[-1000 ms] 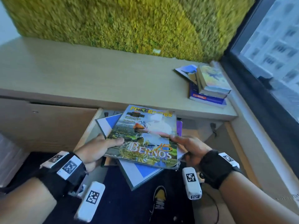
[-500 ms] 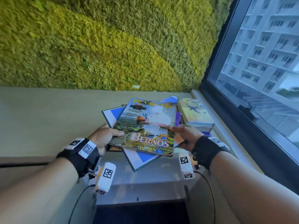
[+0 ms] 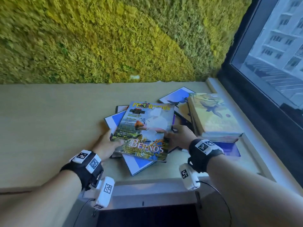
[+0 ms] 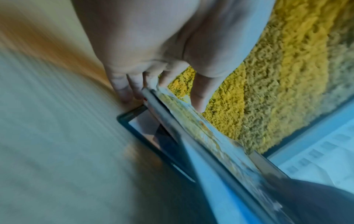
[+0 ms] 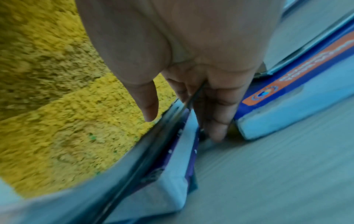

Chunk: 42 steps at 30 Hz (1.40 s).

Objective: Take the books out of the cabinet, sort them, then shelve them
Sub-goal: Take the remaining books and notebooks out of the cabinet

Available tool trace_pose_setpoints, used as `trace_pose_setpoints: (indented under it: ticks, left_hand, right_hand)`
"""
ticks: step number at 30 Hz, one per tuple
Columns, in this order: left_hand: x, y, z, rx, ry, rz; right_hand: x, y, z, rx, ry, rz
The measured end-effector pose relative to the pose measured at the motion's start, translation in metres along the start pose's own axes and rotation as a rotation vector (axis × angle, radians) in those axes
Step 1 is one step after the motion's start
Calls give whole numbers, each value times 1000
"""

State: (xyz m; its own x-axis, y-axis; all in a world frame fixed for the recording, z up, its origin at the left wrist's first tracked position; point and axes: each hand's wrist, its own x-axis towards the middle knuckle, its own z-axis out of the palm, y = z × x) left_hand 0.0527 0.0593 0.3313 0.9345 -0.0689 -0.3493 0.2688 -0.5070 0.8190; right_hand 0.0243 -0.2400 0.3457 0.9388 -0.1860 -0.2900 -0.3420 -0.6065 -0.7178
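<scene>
A loose stack of books topped by a colourful magazine lies low over the light wooden cabinet top. My left hand grips the stack's left edge, thumb on the magazine cover and fingers underneath. My right hand grips the right edge the same way. In the left wrist view the fingers curl under the stack. In the right wrist view the thumb lies on top and the fingers reach beneath a purple-edged book. Whether the stack touches the top I cannot tell.
A second pile of books with a yellow-covered one on top sits at the right, close to my right hand. A mossy green wall backs the cabinet. A window runs along the right side. The cabinet's dark opening lies below.
Both hands have lifted the stack up out of the cabinet opening and carried it forward over the cabinet top, next to the pile at the right. The grip has stayed the same.
</scene>
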Motion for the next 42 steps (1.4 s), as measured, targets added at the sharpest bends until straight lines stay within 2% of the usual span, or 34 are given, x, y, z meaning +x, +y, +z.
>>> trace_pose_setpoints:
  ticks: [2, 4, 6, 8, 10, 12, 16, 18, 20, 24, 27, 30, 34, 37, 38, 40, 42]
  left_hand:
    - [-10, -2, -3, 48, -8, 65]
    - [-32, -12, -4, 73, 40, 113]
    - [-58, -32, -3, 101, 143, 176]
    - [-89, -53, 2, 128, 205, 268]
    - [-120, -78, 10, 131, 125, 328]
    - [-141, -106, 20, 153, -20, 317]
    - [-144, -179, 44, 274, -251, 160]
    - [-127, -206, 57, 317, -287, 82]
    - [-98, -225, 71, 347, -268, 46]
    - [-13, -243, 111, 335, -162, 115]
    - [44, -246, 132, 340, -76, 164]
    - [104, -245, 166, 422, -60, 192]
    - [162, -240, 215, 551, -36, 298]
    - [191, -236, 240, 637, -45, 336]
    - [199, -235, 245, 679, -69, 323]
    - [215, -235, 254, 789, -114, 305]
    - [225, -233, 260, 874, -120, 329]
  right_hand:
    - [-22, -2, 4, -95, 32, -70]
    - [-47, -2, 8, -171, 115, -144]
    - [-78, 5, 18, -141, 203, -235]
    - [-111, 18, 34, -49, 203, -303]
    - [-145, 34, 53, -15, 97, -303]
    - [-170, 55, 76, -57, -44, -251]
    - [-172, 112, 131, -38, -210, -131]
    - [-156, 140, 151, -16, -221, -67]
    - [-130, 168, 164, 20, -240, 21]
    - [-45, 239, 175, 77, -211, 164]
    - [10, 271, 176, 149, -126, 235]
    - [76, 302, 183, 84, -18, 195]
    - [140, 318, 189, 41, -26, 169]
    - [183, 310, 191, -253, 81, -85]
    - [191, 300, 193, -270, 84, -142]
    - [207, 287, 199, -339, -9, -187]
    - [217, 283, 211, -578, -112, -246]
